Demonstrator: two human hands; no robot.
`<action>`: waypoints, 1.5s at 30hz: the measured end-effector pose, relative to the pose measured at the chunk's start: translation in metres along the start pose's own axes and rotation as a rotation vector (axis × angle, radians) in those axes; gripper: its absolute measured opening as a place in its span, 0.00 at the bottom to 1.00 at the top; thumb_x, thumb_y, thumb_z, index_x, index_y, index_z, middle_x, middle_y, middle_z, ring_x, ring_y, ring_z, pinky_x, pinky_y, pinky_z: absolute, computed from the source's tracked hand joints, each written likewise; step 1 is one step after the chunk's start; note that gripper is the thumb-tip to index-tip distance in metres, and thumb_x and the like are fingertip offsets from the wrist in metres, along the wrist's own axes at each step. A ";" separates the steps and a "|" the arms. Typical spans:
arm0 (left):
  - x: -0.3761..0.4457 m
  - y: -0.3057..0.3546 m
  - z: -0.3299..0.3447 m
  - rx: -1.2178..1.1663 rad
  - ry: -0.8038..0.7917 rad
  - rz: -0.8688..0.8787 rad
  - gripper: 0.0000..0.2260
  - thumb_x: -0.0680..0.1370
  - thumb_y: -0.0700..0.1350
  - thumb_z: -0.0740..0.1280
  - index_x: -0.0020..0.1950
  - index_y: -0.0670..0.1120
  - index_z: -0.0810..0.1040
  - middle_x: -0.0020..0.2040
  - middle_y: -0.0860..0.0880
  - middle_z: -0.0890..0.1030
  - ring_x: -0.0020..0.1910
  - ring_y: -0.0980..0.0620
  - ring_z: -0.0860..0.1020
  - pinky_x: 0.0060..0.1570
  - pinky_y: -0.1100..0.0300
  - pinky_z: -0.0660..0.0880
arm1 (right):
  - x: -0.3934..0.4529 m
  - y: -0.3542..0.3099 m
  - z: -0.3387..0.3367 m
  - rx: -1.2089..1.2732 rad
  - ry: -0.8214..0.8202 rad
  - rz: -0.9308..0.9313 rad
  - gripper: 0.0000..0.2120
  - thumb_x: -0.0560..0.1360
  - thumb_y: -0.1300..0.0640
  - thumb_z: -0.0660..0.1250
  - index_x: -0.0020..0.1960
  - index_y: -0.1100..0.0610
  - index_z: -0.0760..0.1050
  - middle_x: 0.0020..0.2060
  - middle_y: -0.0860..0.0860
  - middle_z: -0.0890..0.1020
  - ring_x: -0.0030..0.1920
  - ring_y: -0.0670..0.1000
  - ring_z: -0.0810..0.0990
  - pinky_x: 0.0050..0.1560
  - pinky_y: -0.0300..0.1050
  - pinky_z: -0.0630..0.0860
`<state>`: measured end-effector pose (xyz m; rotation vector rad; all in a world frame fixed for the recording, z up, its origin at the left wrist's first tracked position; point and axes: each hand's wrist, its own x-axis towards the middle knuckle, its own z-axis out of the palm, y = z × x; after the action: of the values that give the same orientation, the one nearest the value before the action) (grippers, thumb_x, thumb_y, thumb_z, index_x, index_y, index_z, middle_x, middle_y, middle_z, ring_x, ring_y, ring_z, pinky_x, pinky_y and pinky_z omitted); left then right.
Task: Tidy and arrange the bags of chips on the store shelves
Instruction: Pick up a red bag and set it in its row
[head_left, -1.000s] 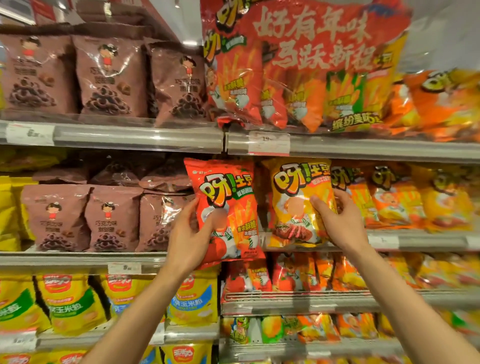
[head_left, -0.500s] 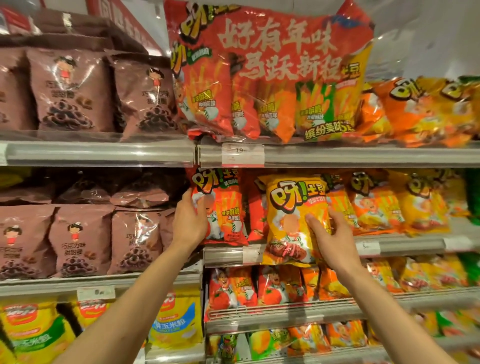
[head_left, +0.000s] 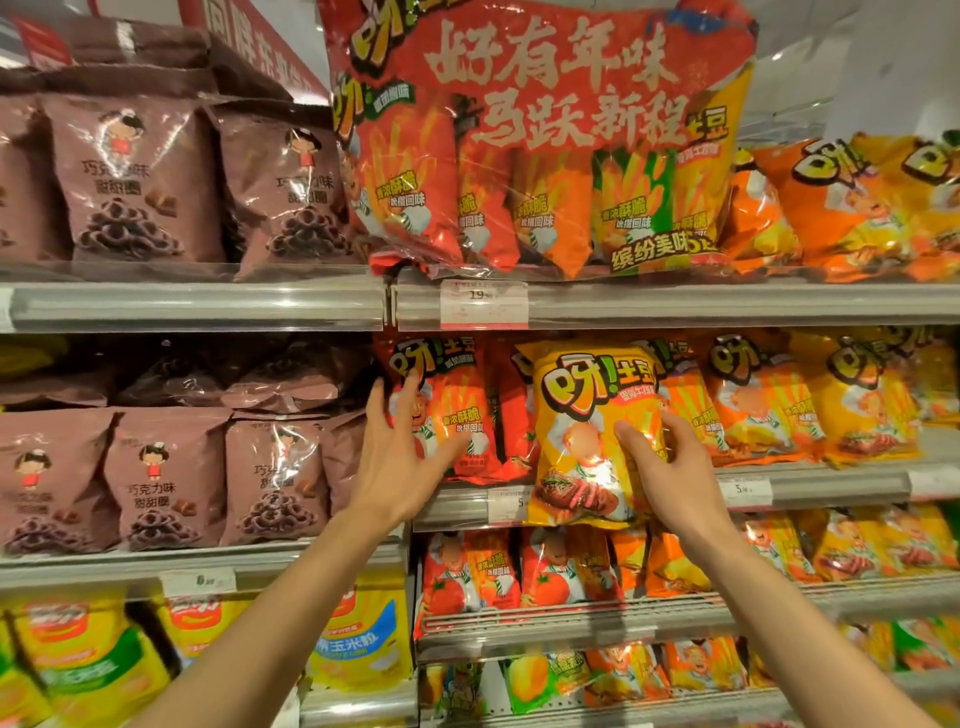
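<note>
Hands at the middle shelf: my left hand (head_left: 402, 457) has let go of the shiny red chip bag (head_left: 441, 405), now standing in its row, fingers spread against it. My right hand (head_left: 670, 467) still grips the glossy yellow chip bag (head_left: 587, 431), overhanging the shelf edge (head_left: 831, 483), yet to be seated.

A yellow chip bag (head_left: 587, 431) printed with steak stands beside a red-orange bag (head_left: 441, 405) and brown bags (head_left: 166, 478).

chip bags (head_left: 597, 441): glossy plastic film | shelf edge (head_left: 197, 306): smooth metal
</note>
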<state>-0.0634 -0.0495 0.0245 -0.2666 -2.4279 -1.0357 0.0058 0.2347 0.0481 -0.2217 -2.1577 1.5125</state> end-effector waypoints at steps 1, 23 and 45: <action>-0.004 -0.004 0.001 0.057 -0.034 0.052 0.42 0.70 0.72 0.65 0.78 0.66 0.47 0.80 0.51 0.41 0.79 0.43 0.51 0.73 0.43 0.60 | 0.001 0.000 0.000 0.000 0.002 0.003 0.34 0.76 0.39 0.67 0.77 0.52 0.62 0.74 0.52 0.68 0.74 0.54 0.65 0.71 0.54 0.65; -0.004 -0.008 0.028 0.180 -0.015 0.141 0.32 0.79 0.65 0.58 0.80 0.61 0.49 0.80 0.45 0.44 0.79 0.44 0.45 0.74 0.43 0.53 | -0.001 -0.004 0.000 0.010 -0.011 0.006 0.33 0.76 0.40 0.67 0.76 0.51 0.63 0.73 0.51 0.69 0.73 0.53 0.66 0.71 0.53 0.66; -0.061 0.047 0.012 -0.624 -0.180 -0.208 0.30 0.75 0.64 0.66 0.74 0.58 0.64 0.69 0.52 0.72 0.61 0.54 0.76 0.59 0.60 0.73 | -0.046 -0.021 0.043 0.070 -0.250 0.043 0.35 0.73 0.38 0.71 0.75 0.49 0.65 0.66 0.45 0.72 0.64 0.46 0.73 0.63 0.47 0.72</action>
<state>0.0015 -0.0077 0.0160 -0.3247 -2.2485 -1.9266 0.0282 0.1727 0.0422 -0.0572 -2.2976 1.7154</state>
